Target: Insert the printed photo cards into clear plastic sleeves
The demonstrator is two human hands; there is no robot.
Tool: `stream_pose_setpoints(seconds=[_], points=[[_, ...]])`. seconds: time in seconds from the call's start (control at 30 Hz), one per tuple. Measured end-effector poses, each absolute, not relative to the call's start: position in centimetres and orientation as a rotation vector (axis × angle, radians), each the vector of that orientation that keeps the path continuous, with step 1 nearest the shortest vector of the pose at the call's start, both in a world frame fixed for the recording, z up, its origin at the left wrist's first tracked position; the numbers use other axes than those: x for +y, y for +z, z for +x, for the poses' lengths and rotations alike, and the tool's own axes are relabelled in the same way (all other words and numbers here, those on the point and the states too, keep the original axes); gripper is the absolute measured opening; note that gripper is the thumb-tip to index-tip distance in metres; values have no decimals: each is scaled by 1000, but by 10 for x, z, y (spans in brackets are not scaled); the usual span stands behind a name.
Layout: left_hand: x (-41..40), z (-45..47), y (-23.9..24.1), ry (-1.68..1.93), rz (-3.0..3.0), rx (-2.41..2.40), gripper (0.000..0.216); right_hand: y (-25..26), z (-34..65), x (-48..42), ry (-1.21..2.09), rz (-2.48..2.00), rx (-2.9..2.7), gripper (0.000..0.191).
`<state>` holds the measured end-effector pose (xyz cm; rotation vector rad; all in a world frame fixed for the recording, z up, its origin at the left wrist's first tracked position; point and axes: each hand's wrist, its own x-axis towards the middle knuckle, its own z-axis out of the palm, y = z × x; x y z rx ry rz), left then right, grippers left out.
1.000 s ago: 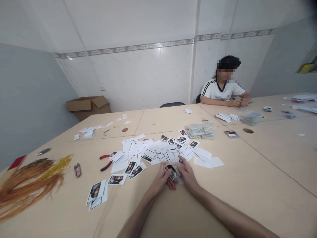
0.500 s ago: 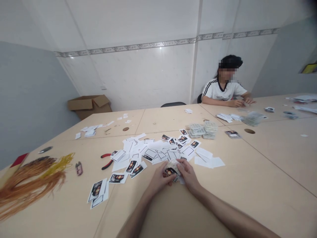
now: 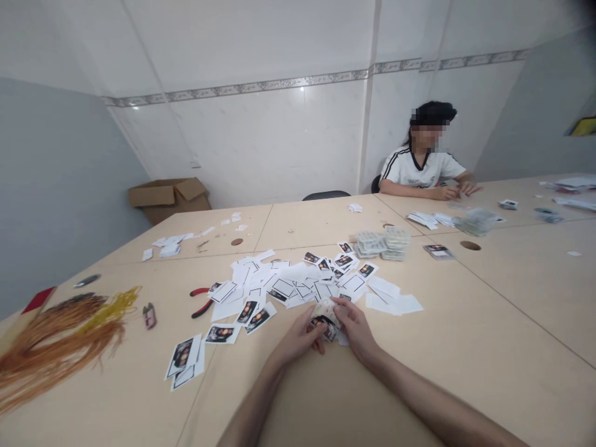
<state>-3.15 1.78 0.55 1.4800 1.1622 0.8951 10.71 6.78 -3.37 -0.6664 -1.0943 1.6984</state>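
Note:
My left hand and my right hand meet over a small printed card in a clear sleeve, each pinching one side of it just above the table. Right behind my hands lies a scattered heap of cards, some white-backed with a black frame, some showing a dark picture. Three more picture cards lie to the left near the table's front.
Red-handled pliers and a small clipper lie left of the heap, beside a bundle of orange and yellow cords. Stacks of clear sleeves stand behind. Another person sits at the far right. A cardboard box rests by the wall.
The card between my hands has tipped up and turned slightly; my fingers have shifted around it. The hands stay in the same place.

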Motion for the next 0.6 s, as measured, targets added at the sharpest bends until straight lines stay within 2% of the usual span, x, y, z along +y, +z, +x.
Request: stream_pose_setpoints(seconds=[0.23, 0.6], points=[[20, -36, 3, 851, 1409, 1137, 46, -34, 106, 68, 1740, -635, -1062, 34], [20, -37, 4, 785, 1353, 1142, 41, -33, 107, 69, 1671, -717, -1105, 38]])
